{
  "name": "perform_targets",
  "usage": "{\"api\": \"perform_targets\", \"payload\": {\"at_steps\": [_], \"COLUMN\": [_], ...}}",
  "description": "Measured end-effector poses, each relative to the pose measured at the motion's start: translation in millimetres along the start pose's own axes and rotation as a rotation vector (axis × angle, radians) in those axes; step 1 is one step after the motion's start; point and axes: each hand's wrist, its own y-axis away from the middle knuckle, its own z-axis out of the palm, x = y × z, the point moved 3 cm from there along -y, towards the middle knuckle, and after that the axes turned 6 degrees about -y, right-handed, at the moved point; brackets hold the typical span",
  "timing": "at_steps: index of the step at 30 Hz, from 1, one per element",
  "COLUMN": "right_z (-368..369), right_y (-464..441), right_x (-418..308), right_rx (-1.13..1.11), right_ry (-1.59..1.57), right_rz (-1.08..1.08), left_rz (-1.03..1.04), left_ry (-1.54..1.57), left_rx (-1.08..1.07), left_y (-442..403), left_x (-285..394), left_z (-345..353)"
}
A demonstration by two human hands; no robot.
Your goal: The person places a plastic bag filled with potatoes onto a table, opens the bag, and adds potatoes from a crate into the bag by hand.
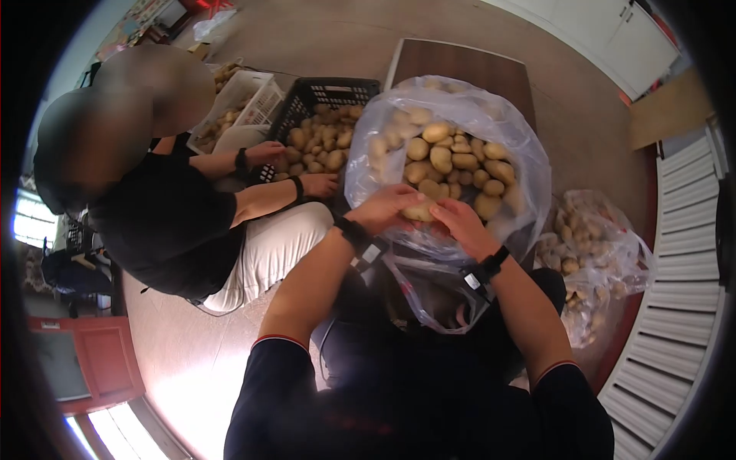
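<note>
A pale yellow potato point(419, 210) is held between my two hands at the near rim of a clear plastic bag point(491, 103). My left hand point(386, 207) closes on the potato from the left. From the right, my right hand point(463, 227) grips it with the thumb on top; its lower fingers are partly hidden. Just beyond my hands, many loose potatoes point(464, 161) lie inside the wide-open bag. The bag's near edge hangs down in folds toward my lap.
A brown table point(460, 63) supports the bag. On the left, a seated person point(172, 211) reaches into a black crate point(295, 96) of potatoes. Behind it stands a white crate point(264, 103) with potatoes. Plastic bags of potatoes point(579, 234) rest on the floor at right, near a white radiator point(663, 291).
</note>
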Motion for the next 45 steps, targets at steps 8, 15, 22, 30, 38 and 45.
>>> {"api": "perform_targets", "payload": {"at_steps": [8,15,22,30,38,45], "right_z": [-43,-37,-22,-23,-17,-14], "right_y": [-9,-2,-1,-1,2,5], "right_x": [10,35,34,42,42,27], "right_rx": [0.27,0.19,0.058,0.007,0.012,0.171], "right_ry": [0.246,0.986,1.123,1.184,1.247,1.149], "right_rz": [-0.093,-0.196,-0.078,-0.062,-0.057,0.058], "left_rz": [0.153,0.3,0.365,0.365,0.484,0.099], "left_ry": [0.23,0.466,0.575,0.807,0.171,-0.99], "left_rx": [0.103,0.328,0.548,0.7,0.965,1.032], "left_y": [7,11,12,8,-9,9], "left_x": [16,16,-12,-45,-97,-70], "left_z": [-23,-69,-126,-178,-236,-216]}}
